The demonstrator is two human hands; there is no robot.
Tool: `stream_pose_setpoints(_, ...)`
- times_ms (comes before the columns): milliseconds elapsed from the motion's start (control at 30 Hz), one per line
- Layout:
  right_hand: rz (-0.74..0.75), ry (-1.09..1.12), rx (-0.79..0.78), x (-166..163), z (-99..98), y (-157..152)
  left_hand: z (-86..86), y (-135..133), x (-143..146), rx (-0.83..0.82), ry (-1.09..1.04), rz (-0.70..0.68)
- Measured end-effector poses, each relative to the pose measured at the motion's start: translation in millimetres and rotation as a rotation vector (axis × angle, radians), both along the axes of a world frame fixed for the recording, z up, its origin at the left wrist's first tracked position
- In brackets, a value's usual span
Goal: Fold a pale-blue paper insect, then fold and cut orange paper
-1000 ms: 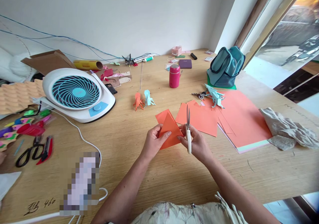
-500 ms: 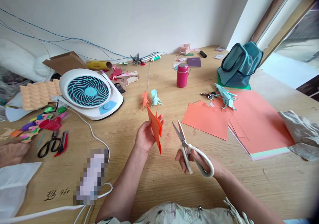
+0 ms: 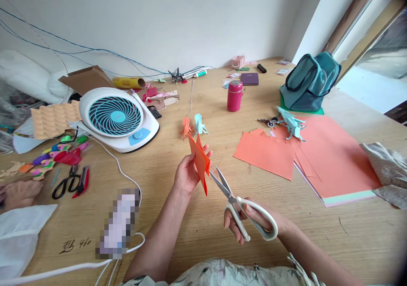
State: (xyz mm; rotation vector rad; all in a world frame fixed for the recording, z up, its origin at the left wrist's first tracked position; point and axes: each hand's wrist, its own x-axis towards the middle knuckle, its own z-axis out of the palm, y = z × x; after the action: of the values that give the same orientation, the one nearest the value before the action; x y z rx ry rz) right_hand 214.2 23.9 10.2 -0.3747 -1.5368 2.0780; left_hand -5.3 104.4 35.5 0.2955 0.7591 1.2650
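Note:
My left hand [image 3: 187,173] grips a folded orange paper [image 3: 200,163] and holds it edge-on above the wooden table [image 3: 222,218]. My right hand [image 3: 254,222] is wrapped through the white handles of a pair of scissors [image 3: 235,203]. The blades are spread apart, and their tips reach the paper's right edge. Two small folded paper figures, one orange [image 3: 186,128] and one light blue [image 3: 199,125], stand just beyond the paper.
A white and teal fan [image 3: 116,117] sits at the left, its cord running toward me. Orange sheets [image 3: 305,154] lie at the right by a teal bag [image 3: 310,82] and a grey cloth [image 3: 386,169]. A pink flask [image 3: 234,95] stands behind. Another person's hand [image 3: 19,192] rests far left near black scissors [image 3: 65,184].
The paper went from flat between both hands to upright in my left hand alone. My right hand took the scissors by the handles, spread the blades and brought them to the paper's edge.

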Motion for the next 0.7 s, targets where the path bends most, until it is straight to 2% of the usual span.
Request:
stream_pose_setpoints(167,-0.011,-0.005,-0.023,0,0.9,0,1.9,-3,3,0.038,0.065,-0.023)
stream_pose_setpoints(467,-0.07,-0.017,-0.025,2,5.1,2,-13.0,1,-3,0.204,0.338,-0.052)
stream_pose_setpoints(700,-0.122,-0.047,0.001,3,-3.8,5,-11.3,2,-6,0.252,0.413,-0.052)
